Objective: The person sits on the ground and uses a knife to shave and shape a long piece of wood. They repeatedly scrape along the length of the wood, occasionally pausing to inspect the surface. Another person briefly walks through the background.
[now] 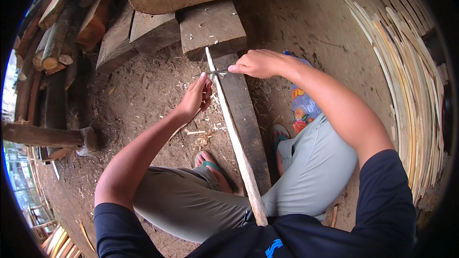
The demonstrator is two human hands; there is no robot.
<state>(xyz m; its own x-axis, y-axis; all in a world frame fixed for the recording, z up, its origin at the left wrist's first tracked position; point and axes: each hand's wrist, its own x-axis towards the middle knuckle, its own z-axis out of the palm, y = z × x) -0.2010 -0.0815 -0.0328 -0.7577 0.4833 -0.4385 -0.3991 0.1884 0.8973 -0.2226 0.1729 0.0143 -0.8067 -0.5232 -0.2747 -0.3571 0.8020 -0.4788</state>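
A long pale wooden stick (234, 136) runs from my lap up to a wooden block (213, 25), its far tip at the block's front edge. Across it, close to that tip, lies the narrow dark blade of a knife (221, 71). My right hand (258, 63) is wrapped round one end of the knife, so any handle is hidden. On the other side my left hand (197, 94) is closed, thumb and fingers pinching the opposite end. Beneath and to the right of the stick sits a dark plank (248, 129), between my legs.
Thick timber blocks (153, 31) and stacked logs (52, 52) stand at the far left, with a wooden mallet-like piece (52, 136) nearer. Shavings (203, 138) litter the dirt floor. Long thin strips (406, 95) are piled at the right. A patterned cloth (303, 107) lies by my right leg.
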